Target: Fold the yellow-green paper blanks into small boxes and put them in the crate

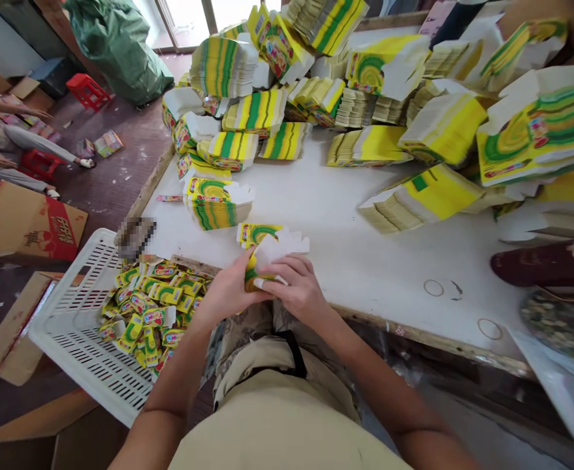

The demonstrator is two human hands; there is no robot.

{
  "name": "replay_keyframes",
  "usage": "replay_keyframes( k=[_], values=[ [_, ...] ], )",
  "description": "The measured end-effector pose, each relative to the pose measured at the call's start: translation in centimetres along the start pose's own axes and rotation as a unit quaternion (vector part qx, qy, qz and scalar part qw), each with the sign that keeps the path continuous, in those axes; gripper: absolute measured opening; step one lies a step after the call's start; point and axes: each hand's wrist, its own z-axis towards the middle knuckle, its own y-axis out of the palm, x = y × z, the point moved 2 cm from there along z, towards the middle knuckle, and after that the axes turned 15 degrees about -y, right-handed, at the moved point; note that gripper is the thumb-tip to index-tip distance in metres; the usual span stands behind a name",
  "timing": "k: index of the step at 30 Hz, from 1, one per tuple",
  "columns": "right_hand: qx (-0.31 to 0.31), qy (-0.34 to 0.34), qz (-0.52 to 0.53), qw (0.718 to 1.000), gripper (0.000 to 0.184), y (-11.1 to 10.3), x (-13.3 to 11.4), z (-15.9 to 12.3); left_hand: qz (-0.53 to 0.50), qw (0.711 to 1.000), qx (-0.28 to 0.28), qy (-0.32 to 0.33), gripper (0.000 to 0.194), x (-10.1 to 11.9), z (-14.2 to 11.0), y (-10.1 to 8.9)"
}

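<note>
A small yellow-and-green carton [251, 273] with raised white flaps is held between my two hands, close to the table's front edge. My left hand [228, 290] grips its left side, thumb and fingers wrapped around it. From the other side, my right hand [294, 287] has its curled fingers on the white flaps; one fingertip has a white covering. Just beyond the hands lies a flat carton blank [262, 234] with white tabs. A stack of blanks [215, 203] stands behind it to the left.
Many stacked carton blanks [252, 111] fill the far side of the white table [316, 189]. At left, a white basket [66, 320] holds folded cartons. A dark red mug [526, 266] lies at right, near rubber bands. Another person sits at far left.
</note>
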Motion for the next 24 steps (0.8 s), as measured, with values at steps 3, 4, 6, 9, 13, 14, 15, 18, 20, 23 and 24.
replay_keyframes(
  k=[3,4,6,9,13,14,15,18,20,23,24],
  values=[
    [0.072,0.149,0.046,0.985,0.046,0.1,0.2,-0.8,0.018,0.999,0.032,-0.005,0.073,-0.5,0.1,2.2],
    [0.092,0.213,0.091,0.968,0.058,0.3,0.5,-1.2,0.011,0.999,0.045,0.008,0.075,-0.8,0.0,2.7],
    [0.092,0.321,0.239,0.912,0.067,1.0,0.7,-1.7,0.003,0.997,0.063,0.049,0.080,-1.4,-0.3,3.6],
    [0.056,0.403,0.461,0.788,0.064,2.5,0.5,-1.5,0.017,0.990,0.085,0.115,0.075,-1.9,-0.8,4.3],
    [0.042,0.432,0.571,0.697,0.069,3.7,0.1,-1.1,0.041,0.986,0.070,0.147,0.056,-1.6,-0.9,4.5],
    [0.041,0.434,0.571,0.695,0.071,3.8,0.2,-1.1,0.046,0.987,0.061,0.141,0.052,-1.4,-0.8,4.5],
    [0.040,0.432,0.563,0.704,0.072,3.9,0.2,-1.3,0.050,0.989,0.055,0.130,0.050,-1.3,-0.7,4.4],
    [0.023,0.390,0.492,0.778,0.075,3.6,0.1,-1.6,0.052,0.993,0.026,0.105,0.046,-1.2,-0.2,4.4],
    [-0.013,0.339,0.420,0.842,0.069,3.3,-0.3,-1.6,0.040,0.993,0.006,0.111,0.049,-1.4,0.3,4.5],
    [-0.034,0.271,0.309,0.911,0.053,3.0,-0.6,-1.5,-0.003,0.992,0.046,0.120,0.063,-2.0,0.9,4.7],
    [-0.026,0.260,0.280,0.924,0.050,3.0,-0.5,-1.5,-0.021,0.991,0.088,0.104,0.071,-2.3,1.0,4.6]
  ],
)
